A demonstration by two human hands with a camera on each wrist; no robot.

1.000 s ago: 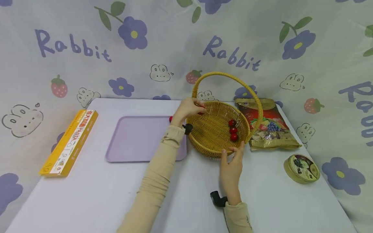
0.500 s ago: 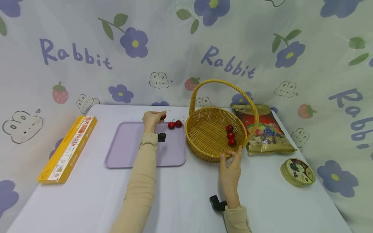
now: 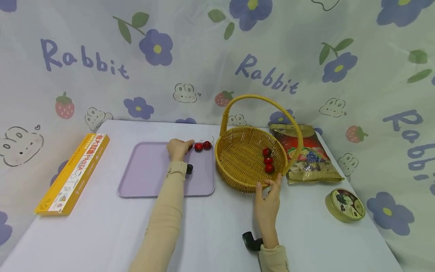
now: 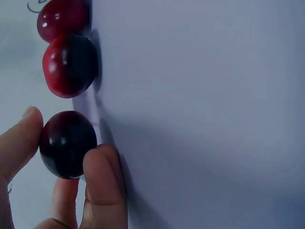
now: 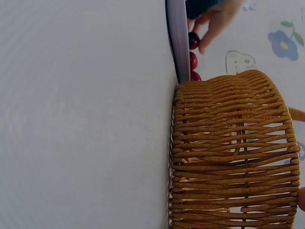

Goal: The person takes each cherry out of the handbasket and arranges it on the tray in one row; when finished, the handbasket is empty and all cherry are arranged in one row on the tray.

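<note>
My left hand [image 3: 184, 146] reaches over the back right part of the lilac tray [image 3: 149, 177] and pinches a dark red cherry [image 4: 68, 143] between thumb and fingers, low against the tray. Two more cherries [image 3: 198, 147] [image 3: 207, 145] lie right beside it on the tray. The wicker basket [image 3: 238, 158] with its tall handle stands to the right of the tray and has three cherries [image 3: 268, 160] in a row inside. My right hand [image 3: 268, 187] rests its thumb and straight fingers against the basket's near rim.
A long yellow pasta box [image 3: 73, 173] lies left of the tray. A gold and red snack bag [image 3: 307, 155] lies behind the basket to the right. A round tin [image 3: 344, 205] sits near the table's right edge. Printed cloth hangs behind.
My left hand carried a cherry from the basket's far rim leftward to the tray and lowered it beside the two cherries there. My right hand stayed at the basket's near rim.
</note>
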